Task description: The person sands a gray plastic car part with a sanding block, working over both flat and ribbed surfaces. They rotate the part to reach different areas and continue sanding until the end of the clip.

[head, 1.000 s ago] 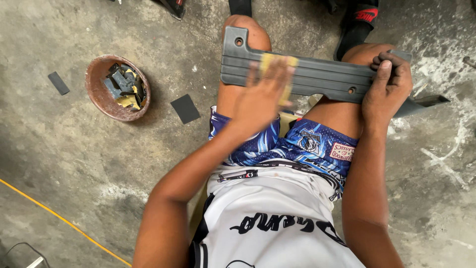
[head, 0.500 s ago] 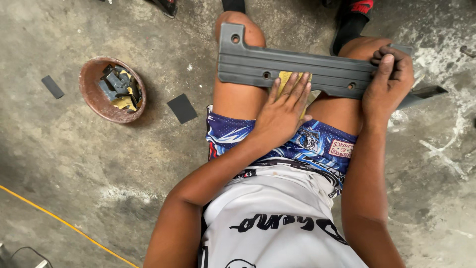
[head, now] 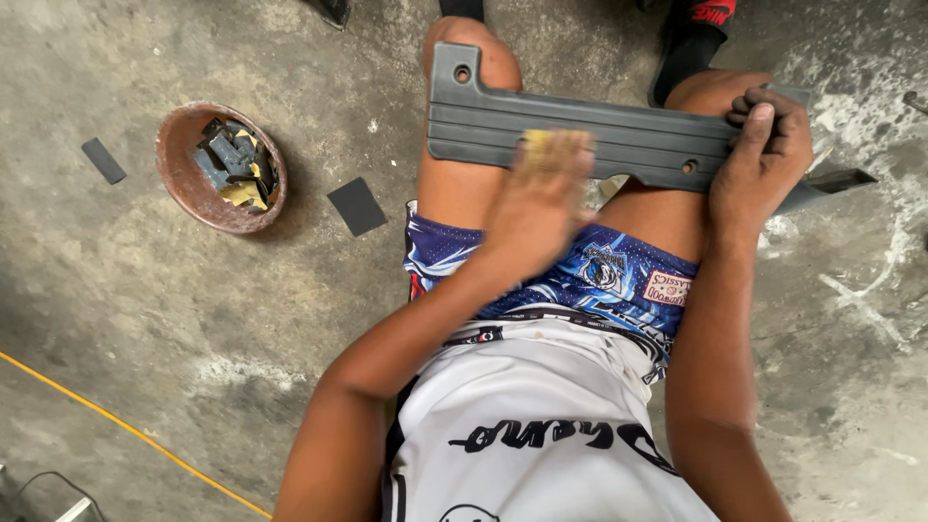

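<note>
A long grey plastic panel (head: pixel 619 130) with ribs and screw holes lies across my thighs. My right hand (head: pixel 764 155) grips its right end, fingers curled over the far edge. My left hand (head: pixel 536 198) is blurred and presses a yellowish piece of sandpaper (head: pixel 535 140) flat against the panel's middle. Most of the sandpaper is hidden under my fingers.
A brown bowl (head: pixel 184 188) holding dark and yellow sandpaper scraps sits on the concrete floor at left. Two dark sandpaper pieces (head: pixel 357 206) (head: pixel 103 160) lie near it. A yellow cord (head: pixel 126 425) crosses the lower left. Another person's black shoes (head: pixel 701 29) are at the top.
My left hand with the sandpaper has slid back and forth along the panel's middle and now sits slightly further left. The right hand keeps its grip on the panel's end.
</note>
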